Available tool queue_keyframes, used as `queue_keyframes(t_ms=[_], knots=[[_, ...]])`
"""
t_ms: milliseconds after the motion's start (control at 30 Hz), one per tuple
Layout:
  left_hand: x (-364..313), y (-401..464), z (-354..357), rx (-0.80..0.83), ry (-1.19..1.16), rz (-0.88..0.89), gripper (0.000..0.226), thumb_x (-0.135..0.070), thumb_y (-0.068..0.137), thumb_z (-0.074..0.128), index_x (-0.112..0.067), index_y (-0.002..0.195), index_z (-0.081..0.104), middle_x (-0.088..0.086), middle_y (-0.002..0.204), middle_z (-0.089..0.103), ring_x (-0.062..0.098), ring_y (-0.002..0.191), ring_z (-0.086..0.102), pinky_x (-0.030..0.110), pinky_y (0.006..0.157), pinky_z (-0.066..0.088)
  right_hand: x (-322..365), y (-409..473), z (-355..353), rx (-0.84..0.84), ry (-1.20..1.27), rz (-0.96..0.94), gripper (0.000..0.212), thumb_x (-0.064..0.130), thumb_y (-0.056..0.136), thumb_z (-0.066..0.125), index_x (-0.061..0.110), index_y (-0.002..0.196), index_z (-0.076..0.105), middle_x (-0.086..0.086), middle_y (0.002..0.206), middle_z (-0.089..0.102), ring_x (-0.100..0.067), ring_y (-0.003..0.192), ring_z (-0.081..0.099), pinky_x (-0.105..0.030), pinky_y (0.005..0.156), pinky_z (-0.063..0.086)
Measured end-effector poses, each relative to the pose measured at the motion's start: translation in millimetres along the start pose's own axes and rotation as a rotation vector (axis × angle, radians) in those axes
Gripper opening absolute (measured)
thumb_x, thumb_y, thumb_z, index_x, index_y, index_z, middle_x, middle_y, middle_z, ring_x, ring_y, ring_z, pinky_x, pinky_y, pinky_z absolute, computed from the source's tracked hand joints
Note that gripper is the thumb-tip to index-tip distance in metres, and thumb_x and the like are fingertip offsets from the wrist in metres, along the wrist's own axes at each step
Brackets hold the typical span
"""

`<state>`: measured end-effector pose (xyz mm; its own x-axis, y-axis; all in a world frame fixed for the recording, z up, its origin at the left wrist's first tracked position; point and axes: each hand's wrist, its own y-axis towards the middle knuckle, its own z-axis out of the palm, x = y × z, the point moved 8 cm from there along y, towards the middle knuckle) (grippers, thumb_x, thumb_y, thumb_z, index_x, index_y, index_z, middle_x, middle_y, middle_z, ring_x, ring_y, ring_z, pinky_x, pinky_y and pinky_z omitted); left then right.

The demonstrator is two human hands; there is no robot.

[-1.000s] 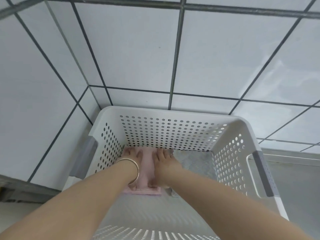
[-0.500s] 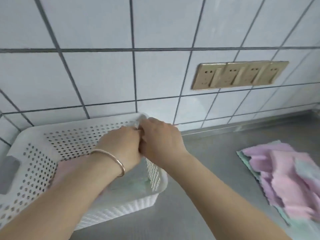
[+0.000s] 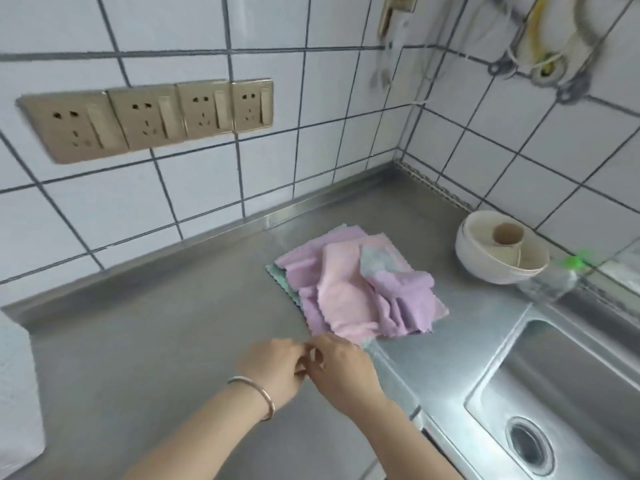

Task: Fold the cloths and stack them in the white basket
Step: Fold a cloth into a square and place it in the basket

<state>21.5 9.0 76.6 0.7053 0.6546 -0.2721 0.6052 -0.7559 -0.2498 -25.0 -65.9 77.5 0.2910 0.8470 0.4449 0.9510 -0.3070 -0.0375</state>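
Observation:
A loose pile of pink, lilac and green cloths (image 3: pixel 356 289) lies unfolded on the steel counter (image 3: pixel 166 334), near the sink. My left hand (image 3: pixel 273 367), with a bangle on the wrist, and my right hand (image 3: pixel 344 370) hover close together just in front of the pile's near corner. Their fingers are loosely curled, touching each other, with nothing visibly in them. My right fingertips are a short way from the nearest pink cloth edge. Only a blurred white corner of the basket (image 3: pixel 19 393) shows at the far left edge.
A steel sink (image 3: pixel 568 403) with a drain sits at the right. A white bowl (image 3: pixel 498 251) and a clear bottle with a green cap (image 3: pixel 554 278) stand behind it. Wall sockets (image 3: pixel 145 119) line the tiled wall, and cables hang at the top right.
My hands left the basket and swung right along the counter to the cloth pile. My view turned with them, so the basket slid to the left edge.

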Motion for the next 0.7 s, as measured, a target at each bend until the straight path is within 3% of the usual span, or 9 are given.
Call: queue_keyframes(t_ms=[100,200,333,433,533,600,700], knots=[[-35.4,43.6,24.1,0.016,-0.127,-0.017,0.022,-0.032,0.09,0.048,-0.028,0.108,0.059,-0.006,0.111,0.062,0.018,0.103,0.059,0.025,0.078,0.042,-74.6,2.2,-7.3,0.03,-0.007,0.053,0.025,0.028,0.091,0.049,0.023,0.112,0.06,0.005,0.11,0.06,-0.018,0.104,0.056,-0.029,0.074,0.042],[-60.7,86.4,36.1,-0.005,-0.249,-0.086,0.022,-0.031,0.088,0.051,-0.029,0.108,0.061,-0.011,0.102,0.062,0.013,0.098,0.06,0.019,0.073,0.04,-146.1,19.8,-29.3,-0.048,-0.026,0.085,0.023,0.021,0.091,0.05,0.019,0.108,0.064,0.003,0.108,0.062,-0.02,0.109,0.055,-0.029,0.074,0.044],[-81.5,121.8,49.4,-0.015,-0.309,-0.173,0.02,-0.025,0.086,0.049,-0.029,0.102,0.062,-0.015,0.095,0.06,0.008,0.094,0.06,0.022,0.077,0.047,-215.1,61.4,-57.8,-0.105,-0.088,0.136,0.024,0.013,0.091,0.047,0.016,0.104,0.066,0.001,0.106,0.063,-0.023,0.111,0.052,-0.028,0.069,0.037],[-84.5,144.9,53.8,-0.016,-0.336,-0.222,0.019,-0.024,0.084,0.049,-0.03,0.097,0.062,-0.018,0.093,0.059,0.008,0.09,0.061,0.026,0.079,0.051,-233.9,105.8,-69.1,-0.028,-0.124,0.074,0.035,0.013,0.092,0.045,0.023,0.124,0.056,0.007,0.126,0.055,-0.02,0.118,0.043,-0.027,0.086,0.036],[-84.0,173.6,46.2,-0.063,-0.338,-0.225,0.019,-0.022,0.085,0.049,-0.027,0.099,0.062,-0.01,0.106,0.062,0.013,0.094,0.06,0.031,0.083,0.05,-227.8,143.5,-56.4,0.118,-0.21,-0.061,0.047,0.019,0.093,0.042,0.029,0.138,0.039,0.01,0.14,0.043,-0.017,0.131,0.031,-0.029,0.101,0.028],[-84.2,191.2,39.1,-0.106,-0.292,-0.2,0.022,-0.022,0.088,0.049,-0.025,0.108,0.058,-0.004,0.114,0.058,0.018,0.102,0.058,0.034,0.086,0.047,-222.7,160.0,-43.8,0.166,-0.266,-0.12,0.042,0.028,0.094,0.042,0.027,0.136,0.043,0.009,0.139,0.043,-0.017,0.132,0.03,-0.029,0.103,0.024],[-82.0,210.1,33.9,-0.148,-0.231,-0.188,0.033,-0.024,0.09,0.05,-0.027,0.123,0.049,-0.003,0.126,0.05,0.019,0.115,0.048,0.034,0.095,0.041,-218.1,169.9,-33.5,0.191,-0.294,-0.176,0.032,0.036,0.09,0.047,0.018,0.113,0.061,0.001,0.123,0.054,-0.022,0.123,0.038,-0.029,0.103,0.025]])
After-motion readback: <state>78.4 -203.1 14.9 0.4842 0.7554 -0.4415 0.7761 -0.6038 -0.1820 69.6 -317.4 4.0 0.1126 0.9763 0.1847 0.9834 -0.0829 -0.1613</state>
